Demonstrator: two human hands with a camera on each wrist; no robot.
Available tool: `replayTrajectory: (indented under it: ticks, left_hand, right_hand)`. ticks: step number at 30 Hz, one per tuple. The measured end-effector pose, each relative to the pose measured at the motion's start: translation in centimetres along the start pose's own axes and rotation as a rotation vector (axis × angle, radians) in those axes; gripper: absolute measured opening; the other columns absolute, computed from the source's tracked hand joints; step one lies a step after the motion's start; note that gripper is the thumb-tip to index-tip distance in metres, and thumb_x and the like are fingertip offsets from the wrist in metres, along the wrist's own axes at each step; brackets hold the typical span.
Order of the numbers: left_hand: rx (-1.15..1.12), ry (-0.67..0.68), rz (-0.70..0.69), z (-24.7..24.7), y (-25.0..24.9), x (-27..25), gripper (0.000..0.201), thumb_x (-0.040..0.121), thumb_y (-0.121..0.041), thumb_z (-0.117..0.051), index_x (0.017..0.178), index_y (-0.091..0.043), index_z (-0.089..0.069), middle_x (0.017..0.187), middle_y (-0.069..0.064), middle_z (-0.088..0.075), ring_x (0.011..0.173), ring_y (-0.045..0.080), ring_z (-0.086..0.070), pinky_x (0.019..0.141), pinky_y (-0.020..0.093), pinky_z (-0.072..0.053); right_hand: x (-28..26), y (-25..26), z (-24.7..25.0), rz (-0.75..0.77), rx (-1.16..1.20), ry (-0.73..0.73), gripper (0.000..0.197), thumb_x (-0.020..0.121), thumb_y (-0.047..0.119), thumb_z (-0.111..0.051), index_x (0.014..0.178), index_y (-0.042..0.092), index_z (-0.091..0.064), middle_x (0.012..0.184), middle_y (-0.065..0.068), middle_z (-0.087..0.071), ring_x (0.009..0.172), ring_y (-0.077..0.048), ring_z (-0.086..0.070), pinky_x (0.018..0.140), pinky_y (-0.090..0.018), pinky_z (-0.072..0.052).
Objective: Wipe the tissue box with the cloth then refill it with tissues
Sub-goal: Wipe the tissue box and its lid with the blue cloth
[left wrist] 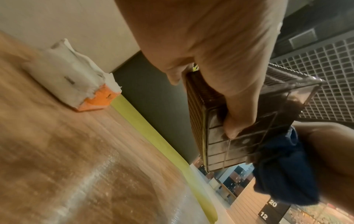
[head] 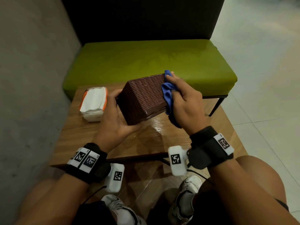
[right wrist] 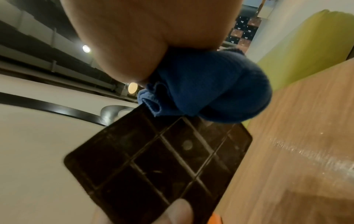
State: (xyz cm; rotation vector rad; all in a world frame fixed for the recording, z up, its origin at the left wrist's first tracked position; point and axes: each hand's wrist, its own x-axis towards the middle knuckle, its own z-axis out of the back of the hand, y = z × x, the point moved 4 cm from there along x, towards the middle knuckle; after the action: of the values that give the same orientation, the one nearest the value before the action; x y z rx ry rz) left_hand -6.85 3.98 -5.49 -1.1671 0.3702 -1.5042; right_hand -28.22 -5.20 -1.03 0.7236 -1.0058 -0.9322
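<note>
A brown woven tissue box point(head: 142, 96) is held tilted above the wooden table point(head: 100, 140). My left hand point(head: 116, 114) grips its near left end, thumb on the side and fingers under the base point(left wrist: 231, 130). My right hand point(head: 183, 101) holds a bunched blue cloth point(head: 168, 95) and presses it against the box's right end. The cloth point(right wrist: 206, 91) sits above the box's dark gridded underside point(right wrist: 159, 163) in the right wrist view. A white pack of tissues point(head: 94, 103) with orange edges lies on the table at the left.
A green padded bench point(head: 149, 62) with a dark backrest stands just beyond the table. A grey wall point(head: 32, 78) runs along the left. Light tiled floor point(head: 259, 78) lies at the right. My knees and white shoes point(head: 186, 192) show below the table's near edge.
</note>
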Motion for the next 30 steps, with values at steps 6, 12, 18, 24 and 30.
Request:
replayTrajectory:
  ticks: [6, 12, 18, 24, 30]
  left_hand:
    - [0.304, 0.066, 0.059, 0.4, -0.6, 2.1, 0.115, 0.067, -0.037, -0.097, 0.162, -0.023, -0.034, 0.143, -0.010, -0.047, 0.133, 0.013, -0.045, 0.109, 0.037, -0.037]
    - [0.127, 0.193, 0.150, -0.2, -0.5, 2.9, 0.109, 0.065, -0.025, -0.102, 0.155, -0.025, -0.039, 0.147, -0.008, -0.056, 0.135, 0.009, -0.056, 0.114, 0.025, -0.045]
    - [0.082, 0.089, 0.115, -1.5, -0.6, 1.6, 0.076, 0.075, 0.002, -0.086, 0.144, -0.003, -0.055, 0.137, 0.008, -0.068, 0.130, 0.023, -0.067, 0.102, 0.024, -0.047]
    - [-0.047, 0.021, 0.152, 0.2, -0.1, 0.9, 0.108, 0.063, -0.026, -0.105, 0.151, -0.025, -0.043, 0.149, -0.014, -0.057, 0.140, 0.006, -0.057, 0.120, 0.039, -0.047]
    - [0.050, 0.080, 0.153, -1.9, -0.8, 1.7, 0.072, 0.075, -0.018, -0.086, 0.141, -0.012, -0.057, 0.135, 0.003, -0.069, 0.127, 0.023, -0.066, 0.106, 0.029, -0.049]
  right_hand:
    - [-0.9, -0.1, -0.2, 0.007, -0.034, -0.123, 0.046, 0.100, 0.002, -0.050, 0.141, 0.014, -0.068, 0.148, 0.000, -0.062, 0.141, -0.008, -0.052, 0.122, -0.026, -0.039]
    - [-2.5, 1.7, -1.1, 0.142, -0.198, -0.133, 0.050, 0.099, 0.017, -0.042, 0.141, 0.003, -0.066, 0.151, -0.013, -0.061, 0.144, -0.019, -0.051, 0.128, -0.035, -0.036]
    - [-5.0, 5.8, -5.3, 0.576, -0.341, 0.224, 0.046, 0.101, 0.008, -0.049, 0.145, 0.000, -0.061, 0.156, -0.021, -0.055, 0.152, -0.036, -0.047, 0.127, -0.051, -0.035]
    - [-0.7, 0.1, 1.8, 0.182, -0.226, -0.005, 0.044, 0.103, 0.004, -0.048, 0.143, 0.004, -0.064, 0.155, -0.014, -0.058, 0.150, -0.024, -0.050, 0.125, -0.049, -0.040]
    - [-5.0, 6.0, -4.6, 0.473, -0.311, 0.113, 0.047, 0.092, -0.001, -0.063, 0.140, -0.004, -0.064, 0.150, -0.023, -0.060, 0.146, -0.036, -0.053, 0.125, -0.048, -0.039]
